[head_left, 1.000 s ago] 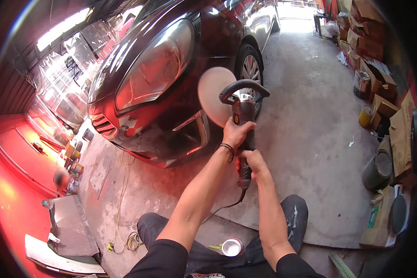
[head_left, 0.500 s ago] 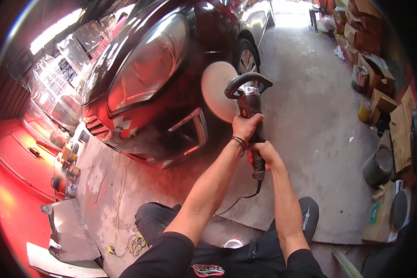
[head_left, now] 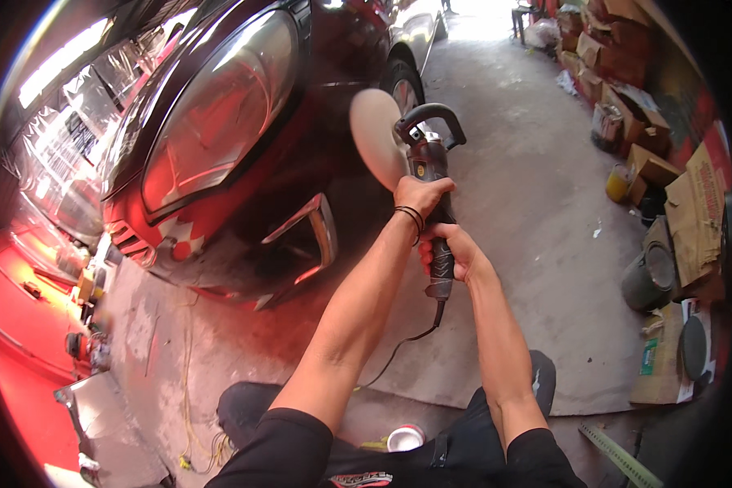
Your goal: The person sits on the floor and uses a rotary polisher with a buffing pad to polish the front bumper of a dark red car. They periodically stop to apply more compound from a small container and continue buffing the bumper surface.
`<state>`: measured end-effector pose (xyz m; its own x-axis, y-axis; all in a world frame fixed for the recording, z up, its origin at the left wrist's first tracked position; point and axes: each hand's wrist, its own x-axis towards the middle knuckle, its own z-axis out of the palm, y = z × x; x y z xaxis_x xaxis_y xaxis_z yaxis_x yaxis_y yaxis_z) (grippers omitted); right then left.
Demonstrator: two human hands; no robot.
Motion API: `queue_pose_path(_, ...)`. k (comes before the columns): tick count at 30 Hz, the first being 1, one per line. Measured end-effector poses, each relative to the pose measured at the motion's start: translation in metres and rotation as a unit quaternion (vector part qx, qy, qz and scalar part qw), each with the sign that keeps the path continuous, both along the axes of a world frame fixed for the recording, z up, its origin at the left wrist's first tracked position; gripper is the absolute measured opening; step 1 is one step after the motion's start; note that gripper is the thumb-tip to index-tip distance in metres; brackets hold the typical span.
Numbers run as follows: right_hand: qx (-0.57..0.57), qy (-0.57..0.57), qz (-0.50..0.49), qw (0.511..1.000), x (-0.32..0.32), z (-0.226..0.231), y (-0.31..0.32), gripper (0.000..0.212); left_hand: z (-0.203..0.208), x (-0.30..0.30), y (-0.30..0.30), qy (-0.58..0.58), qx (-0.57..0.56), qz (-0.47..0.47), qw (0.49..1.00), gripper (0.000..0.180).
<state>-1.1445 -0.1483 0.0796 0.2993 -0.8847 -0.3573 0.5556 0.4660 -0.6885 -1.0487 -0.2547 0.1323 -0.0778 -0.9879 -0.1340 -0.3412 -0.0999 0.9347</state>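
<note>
Both of my hands are wrapped round a black electric polisher (head_left: pixel 429 163). My left hand (head_left: pixel 421 197), with dark bands on its wrist, grips the body just behind the head. Lower down, my right hand (head_left: pixel 454 250) closes round the rear handle. A pale round buffing pad (head_left: pixel 377 134), tilted on edge and blurred, faces the dark car's bumper (head_left: pixel 325 154). Whether it touches the paint I cannot tell. The loop-shaped front handle (head_left: pixel 447 114) is not held. A black cord (head_left: pixel 396 351) trails from the polisher's tail toward my knees.
The car's headlight (head_left: pixel 224 114) and chrome-edged trim (head_left: pixel 321 232) are left of the pad. Cardboard boxes (head_left: pixel 695 207) and a dark bucket (head_left: pixel 649 276) line the right side. A white tub (head_left: pixel 405 437) stands between my legs. Yellow cable (head_left: pixel 189 390) lies at the left.
The polisher and both hands sit slightly farther left and higher in the picture. The pad is more edge-on. The whole view has shifted, and both grips stay the same.
</note>
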Motion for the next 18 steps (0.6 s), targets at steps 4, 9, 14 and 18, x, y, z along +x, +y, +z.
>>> queue_pose_path(4,0.012,-0.027,0.013,0.999,-0.012,-0.003,-0.021,0.015,0.013,-0.01,-0.013,-0.085,-0.006,0.04,0.996,0.049)
queue_pose_path(9,-0.02,0.059,-0.039,0.997,0.026,-0.049,0.017,0.014,-0.047,0.018,0.026,0.081,0.005,0.048,0.995,0.058)
queue_pose_path(14,0.014,0.021,-0.039,0.999,0.083,-0.151,0.088,0.015,-0.116,0.067,0.107,0.01,0.03,0.049,0.998,0.072)
queue_pose_path(18,0.089,-0.033,-0.041,0.995,0.128,-0.184,0.137,0.018,-0.163,0.102,0.148,-0.05,0.063,0.066,0.995,0.081)
